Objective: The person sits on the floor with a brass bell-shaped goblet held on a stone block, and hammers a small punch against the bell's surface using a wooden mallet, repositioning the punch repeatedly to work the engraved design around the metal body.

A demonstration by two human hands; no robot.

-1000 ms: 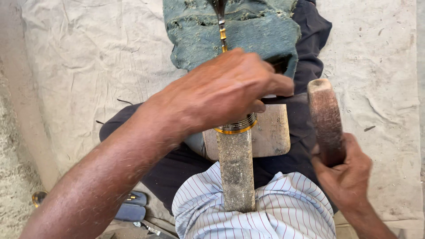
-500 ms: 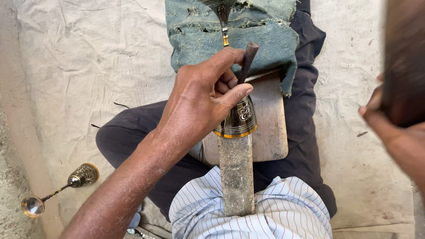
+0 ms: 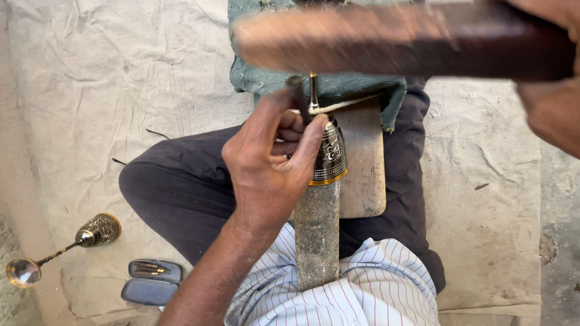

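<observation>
— What carries everything here?

— A pale, creased canvas sheet point(image 3: 109, 90) spread on the floor. The person sits on it in dark trousers point(image 3: 181, 181) and a white shirt with thin red stripes point(image 3: 362, 290), and a worn green cloth pad point(image 3: 338, 87) lies over the legs near the sheet's far edge.

— And the big blurred bar across the top?

— A long dark-brown wooden mallet point(image 3: 393, 42), smeared by motion, raised above the work. The right hand point(image 3: 553, 102) has its fingers closed round the mallet's end at the right edge of the view.

— What sits under it?

— A pale wooden block point(image 3: 365, 163) on the lap, and a rough grey post point(image 3: 317, 235) running from the shirt up towards the pad. A black brass bell with engraved floral patterning and a gold rim point(image 3: 331, 154) sits on the post's far end.

— The left hand?

— The left hand point(image 3: 269, 163) rests against the bell, its fingers pinched round a thin dark metal chisel point(image 3: 297, 96) whose tip meets the bell's side.

— Anything smaller?

— Near the sheet's left edge lies an engraved brass goblet on a thin stem point(image 3: 60, 247), and beside it, towards the near edge, an open grey case holding slim tools point(image 3: 151, 281).
</observation>
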